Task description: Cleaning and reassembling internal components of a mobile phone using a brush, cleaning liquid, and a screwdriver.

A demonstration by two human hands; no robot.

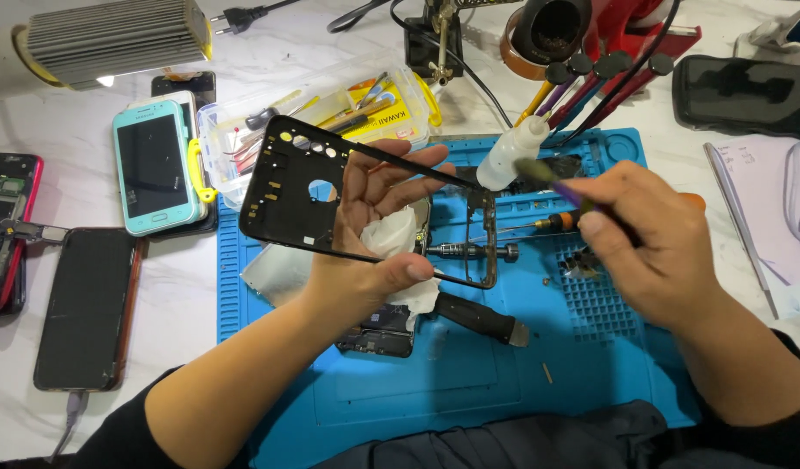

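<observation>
**Phone frame held up over the blue mat**

The black phone frame (330, 187) sits in my left hand (374, 234). My fingers curl through its open middle and my thumb presses the lower edge, with a white tissue (395, 236) tucked in my palm. My right hand (651, 234) pinches a small brush (547, 174), its tip near the frame's right end.

Below, the blue mat (452, 373) has some bare room near me. A black-handled tool (478, 317) lies there.

Behind the frame, a clear box (400, 95) holds tools. Both my arms reach in from the bottom.
</observation>
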